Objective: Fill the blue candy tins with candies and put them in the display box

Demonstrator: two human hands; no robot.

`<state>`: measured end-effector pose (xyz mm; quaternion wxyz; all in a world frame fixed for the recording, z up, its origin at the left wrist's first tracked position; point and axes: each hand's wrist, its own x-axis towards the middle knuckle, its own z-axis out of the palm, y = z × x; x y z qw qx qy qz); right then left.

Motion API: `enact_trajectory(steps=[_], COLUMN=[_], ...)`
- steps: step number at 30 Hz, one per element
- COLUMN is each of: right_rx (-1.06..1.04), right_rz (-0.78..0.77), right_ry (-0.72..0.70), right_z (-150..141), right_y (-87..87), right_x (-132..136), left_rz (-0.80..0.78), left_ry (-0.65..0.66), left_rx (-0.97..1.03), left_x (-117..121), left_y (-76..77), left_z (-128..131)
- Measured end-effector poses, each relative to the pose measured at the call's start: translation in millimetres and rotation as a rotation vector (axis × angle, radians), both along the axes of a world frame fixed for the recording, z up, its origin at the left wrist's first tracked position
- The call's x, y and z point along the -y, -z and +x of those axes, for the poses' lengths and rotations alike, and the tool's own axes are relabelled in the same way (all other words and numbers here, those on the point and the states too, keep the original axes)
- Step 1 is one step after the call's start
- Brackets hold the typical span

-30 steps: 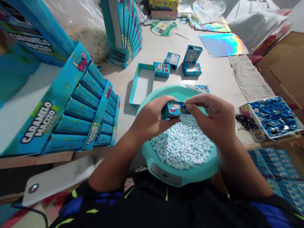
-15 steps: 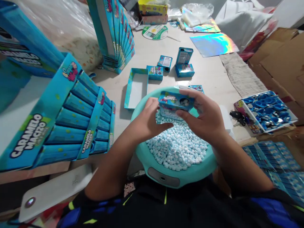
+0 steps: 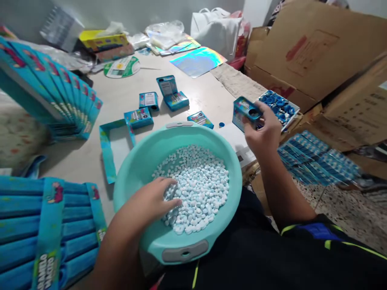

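Observation:
A turquoise basin (image 3: 134, 165) in front of me holds a heap of small pale blue and white candies (image 3: 199, 185). My left hand (image 3: 154, 197) reaches into the basin, fingers and thumb apart at the candies' left edge. To the right of the basin, my right hand (image 3: 266, 129) grips a small blue candy box (image 3: 239, 117) above the table. A dark round hole shows in the box's upper face. Close by that hand is an open carton of blue caps (image 3: 276, 105), partly hidden behind my fingers. One loose blue cap (image 3: 221, 125) lies near the basin rim.
More small candy boxes (image 3: 139, 117) stand behind the basin, beside a shallow blue tray (image 3: 106, 155). Large display boxes (image 3: 21, 229) occupy the left side. Holographic sheets (image 3: 198, 61) lie at the back. Cardboard boxes (image 3: 317, 52) rise on the right, with packed blue boxes (image 3: 314, 157) below.
My view has turned right. The right hand has carried the candy box from over the basin toward the cap carton. My left hand has left the box and lowered to the candies.

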<state>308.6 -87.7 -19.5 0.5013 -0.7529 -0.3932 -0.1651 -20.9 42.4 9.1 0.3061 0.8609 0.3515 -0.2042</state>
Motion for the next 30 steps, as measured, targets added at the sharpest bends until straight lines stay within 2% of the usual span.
enact_trajectory(steps=[2, 6, 10, 12, 16, 18, 23, 30], right_rx=[-0.05, -0.203, -0.271, -0.278, -0.374, -0.412, -0.379, -0.4], right_rz=[-0.04, -0.085, 0.0, 0.088, 0.246, 0.305, 0.2, 0.177], right_ry=[-0.007, -0.13, -0.169, -0.117, 0.118, 0.169, 0.128, 0.137], right_z=[3, 1, 12, 22, 39, 42, 40, 41], right_y=[13.2, 33.3, 51.2, 65.2, 96.8, 105.7, 103.5, 101.7], right_x=[3, 3, 17, 30, 50, 54, 53, 53], left_rz=[-0.063, -0.129, -0.11, -0.117, -0.133, -0.125, -0.1, -0.041], left_ry=[-0.026, -0.048, -0.017, -0.007, 0.004, -0.02, -0.033, -0.045], left_rx=[-0.058, -0.142, -0.148, -0.138, -0.128, -0.136, -0.132, -0.056], left_x=[0, 0, -1, -2, -3, -2, -4, -10], left_y=[-4.6, -13.3, -15.5, -14.2, -11.3, -11.3, -12.4, -9.3], left_z=[4, 11, 14, 15, 18, 20, 23, 17])
